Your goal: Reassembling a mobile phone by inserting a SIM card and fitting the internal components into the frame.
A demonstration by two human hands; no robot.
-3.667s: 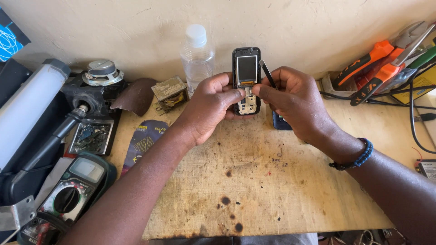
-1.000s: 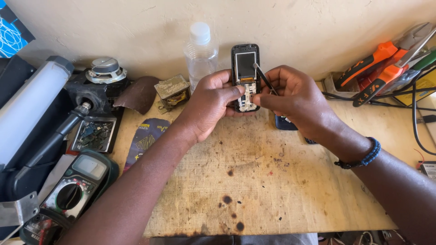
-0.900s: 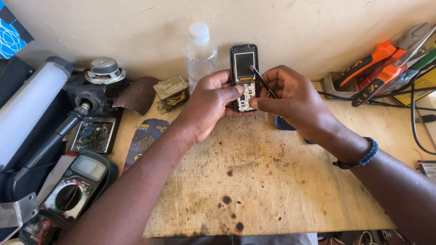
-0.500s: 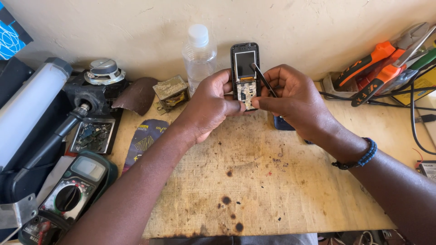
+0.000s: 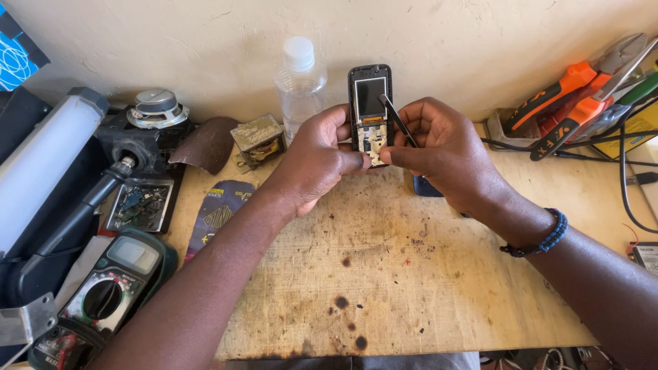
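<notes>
Gripping the opened phone (image 5: pixel 370 113) upright above the desk (image 5: pixel 411 274), the left hand (image 5: pixel 322 154) is clamping it while the right hand (image 5: pixel 445 147) is pinching a thin black tool (image 5: pixel 397 120) against it.

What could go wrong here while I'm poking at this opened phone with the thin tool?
The thin black tool in your right hand crosses the bare screen and could scratch it. The phone is held upright only by left hand fingers, so a slip might drop it onto the wooden board.
</notes>
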